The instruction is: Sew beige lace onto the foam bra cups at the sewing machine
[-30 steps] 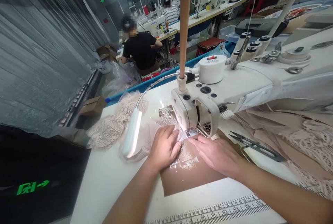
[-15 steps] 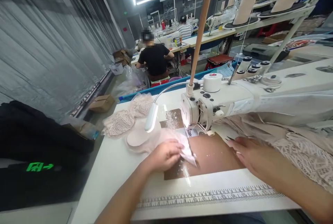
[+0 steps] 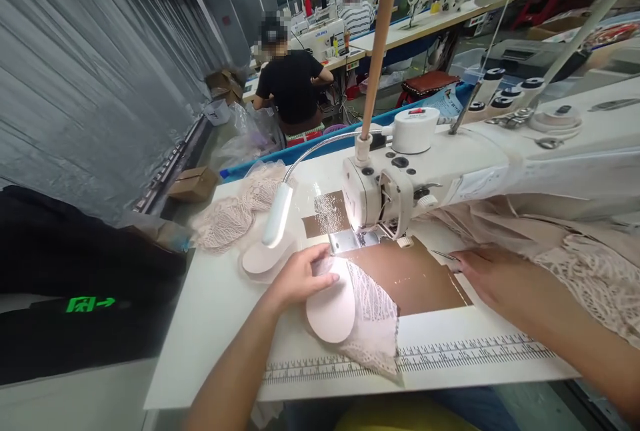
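A pale pink lace piece with an oval cup pad [image 3: 330, 311] lies on the near side of the table, over the brown sheet [image 3: 415, 277] and part of the printed ruler [image 3: 480, 353]. My left hand [image 3: 305, 275] grips its upper edge between thumb and fingers, just in front of the sewing machine's needle area [image 3: 383, 217]. To the right, my right hand [image 3: 483, 271] is closed on a thin pointed metal tool [image 3: 445, 255], over the sheet's right edge. Another cup piece [image 3: 263, 257] rests left of the machine, under the small lamp [image 3: 277, 215].
Lace pieces [image 3: 225, 223] lie at the table's back left. More lace fabric [image 3: 590, 277] is heaped at the right. A wooden rod [image 3: 381, 44] rises from the machine head. Beyond, a person in black [image 3: 290, 87] sits at another machine.
My left hand has turned and spread the lace piece toward the table's front edge, so its cup pad now shows. The view has tilted downward. My right hand still holds the tool.
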The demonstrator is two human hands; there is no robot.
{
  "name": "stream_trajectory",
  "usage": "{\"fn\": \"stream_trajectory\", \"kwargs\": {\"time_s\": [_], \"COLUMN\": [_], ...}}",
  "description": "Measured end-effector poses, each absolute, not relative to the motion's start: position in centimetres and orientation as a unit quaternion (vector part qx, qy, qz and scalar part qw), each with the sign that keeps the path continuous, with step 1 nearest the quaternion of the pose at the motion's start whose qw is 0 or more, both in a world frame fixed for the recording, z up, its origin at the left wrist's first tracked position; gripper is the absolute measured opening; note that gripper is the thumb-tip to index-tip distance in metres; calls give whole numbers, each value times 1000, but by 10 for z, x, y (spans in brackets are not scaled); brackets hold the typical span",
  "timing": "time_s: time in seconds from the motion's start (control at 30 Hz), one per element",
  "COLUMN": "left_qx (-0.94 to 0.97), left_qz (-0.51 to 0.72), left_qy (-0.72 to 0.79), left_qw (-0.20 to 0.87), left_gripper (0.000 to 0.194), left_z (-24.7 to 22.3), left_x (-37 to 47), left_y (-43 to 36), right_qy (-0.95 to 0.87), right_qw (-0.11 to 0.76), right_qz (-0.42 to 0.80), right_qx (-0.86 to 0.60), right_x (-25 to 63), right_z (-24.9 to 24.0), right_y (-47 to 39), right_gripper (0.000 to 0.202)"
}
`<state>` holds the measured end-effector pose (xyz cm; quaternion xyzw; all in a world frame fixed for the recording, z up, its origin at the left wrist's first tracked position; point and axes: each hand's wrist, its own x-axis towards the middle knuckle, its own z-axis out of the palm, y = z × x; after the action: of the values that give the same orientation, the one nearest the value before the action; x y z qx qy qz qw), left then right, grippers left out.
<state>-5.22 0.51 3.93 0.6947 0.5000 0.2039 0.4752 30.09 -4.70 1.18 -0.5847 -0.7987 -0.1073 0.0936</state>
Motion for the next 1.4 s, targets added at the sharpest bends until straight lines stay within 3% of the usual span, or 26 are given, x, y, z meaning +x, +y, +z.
{"fn": "stream_trajectory", "kwargs": {"time_s": [0.13, 0.27, 0.43, 0.8, 0.93, 1.27, 1.33, 1.4], "left_qx": [658, 603, 555, 539, 547, 587, 609, 642], "left_qz": [209, 229, 261, 255, 233, 204, 190, 160], "left_qy": [476, 447, 424, 355, 358, 373, 353, 338], "left_qw": [545, 620, 666, 720, 720, 689, 685, 670], "left_gripper": [54, 37, 35, 34, 42, 41, 38, 36], "left_z": [30, 26, 23, 27, 26, 27, 32, 38], "left_x": [-46, -42, -37, -30, -29, -24, -29, -39], "left_y": [10, 8, 2, -6, -5, -4, -1, 3], "right_qy": [-825, -803, -772, -752, -735, -664, -656, -683], "right_qw": [206, 218, 240, 223, 208, 287, 266, 220], "right_qz": [-41, 158, 332, 449, 481, 525, 551, 547], "right_qx": [-524, -532, -487, -429, -430, -449, -442, -430], "right_x": [298, 272, 228, 191, 185, 182, 180, 180], "right_z": [21, 30, 39, 36, 43, 28, 30, 32], "right_y": [-56, -57, -33, -9, -12, -11, -10, -9], "right_gripper": [28, 36, 45, 32, 25, 31, 41, 31]}}
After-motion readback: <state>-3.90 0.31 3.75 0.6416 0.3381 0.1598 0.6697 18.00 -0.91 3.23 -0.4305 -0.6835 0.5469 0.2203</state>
